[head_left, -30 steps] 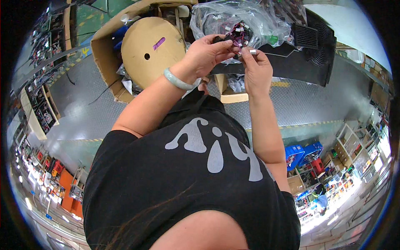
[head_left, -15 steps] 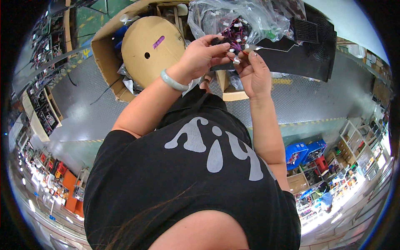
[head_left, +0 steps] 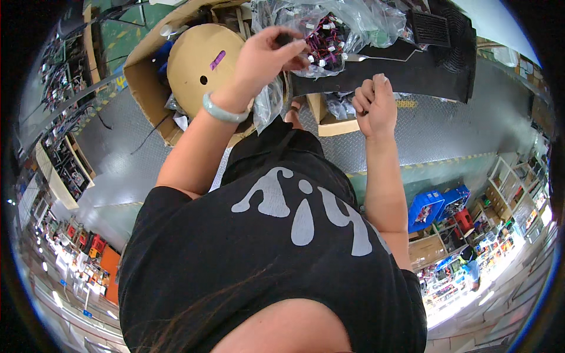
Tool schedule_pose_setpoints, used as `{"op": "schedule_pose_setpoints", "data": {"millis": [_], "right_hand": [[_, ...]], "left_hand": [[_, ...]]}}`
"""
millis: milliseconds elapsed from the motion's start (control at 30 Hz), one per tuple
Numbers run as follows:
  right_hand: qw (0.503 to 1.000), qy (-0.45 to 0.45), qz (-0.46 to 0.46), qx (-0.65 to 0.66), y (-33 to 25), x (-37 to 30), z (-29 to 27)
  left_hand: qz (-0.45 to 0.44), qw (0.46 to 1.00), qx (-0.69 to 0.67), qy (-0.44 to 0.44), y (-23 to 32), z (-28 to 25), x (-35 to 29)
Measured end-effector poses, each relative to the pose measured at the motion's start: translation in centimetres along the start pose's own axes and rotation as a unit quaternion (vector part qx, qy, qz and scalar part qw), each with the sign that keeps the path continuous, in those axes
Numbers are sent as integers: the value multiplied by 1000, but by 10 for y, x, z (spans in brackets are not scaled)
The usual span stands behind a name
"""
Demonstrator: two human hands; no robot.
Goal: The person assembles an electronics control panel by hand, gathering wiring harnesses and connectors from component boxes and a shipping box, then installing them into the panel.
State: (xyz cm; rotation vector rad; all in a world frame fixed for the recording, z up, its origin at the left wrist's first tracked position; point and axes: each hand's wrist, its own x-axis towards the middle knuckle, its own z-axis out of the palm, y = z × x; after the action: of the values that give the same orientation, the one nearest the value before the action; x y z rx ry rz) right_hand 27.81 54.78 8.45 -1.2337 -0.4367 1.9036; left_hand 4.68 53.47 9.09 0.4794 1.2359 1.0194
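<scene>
My left hand (head_left: 263,57) is raised beside a clear plastic bag (head_left: 376,28), its fingers curled around something dark that I cannot make out. Inside the bag's mouth lies a pile of thin red, purple and black wires with small white connectors (head_left: 327,41). My right hand (head_left: 376,107) is held to the right of the bag, above the near edge of a black surface (head_left: 353,79). Its fingers are closed, with a small dark bit showing at the palm; what they hold is hidden.
A large cardboard box (head_left: 140,76) at the left holds a round cardboard reel (head_left: 188,59). Another open cardboard box (head_left: 338,127) with plastic bags stands below the black surface. A black mesh-like tray (head_left: 431,28) lies to the right. Blue bins (head_left: 425,210) stand at the far right.
My hands were together on the wires and connectors in front of the bag. Now they are apart: the left has moved left and up, the right has moved right and down.
</scene>
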Motion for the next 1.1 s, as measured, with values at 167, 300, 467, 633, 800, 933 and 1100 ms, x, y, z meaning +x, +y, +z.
{"op": "schedule_pose_setpoints", "data": {"millis": [167,300,467,633,800,933,1100], "right_hand": [[993,4,41,-112,12,6,13],[835,15,-136,-533,37,43,0],[657,34,-204,-725,37,58,6],[701,32,-176,-690,19,64,2],[804,51,-158,-571,4,60,9],[836,59,-97,-537,-4,54,13],[965,55,189,-174,-3,36,6]], "left_hand": [[36,990,136,20,10,16,44],[112,944,304,66,7,29,68],[368,844,379,91,-14,23,60],[372,738,562,38,-43,-9,30],[340,716,609,25,-52,-23,5],[359,738,568,65,-49,-16,2],[165,913,370,43,-49,13,4]]}}
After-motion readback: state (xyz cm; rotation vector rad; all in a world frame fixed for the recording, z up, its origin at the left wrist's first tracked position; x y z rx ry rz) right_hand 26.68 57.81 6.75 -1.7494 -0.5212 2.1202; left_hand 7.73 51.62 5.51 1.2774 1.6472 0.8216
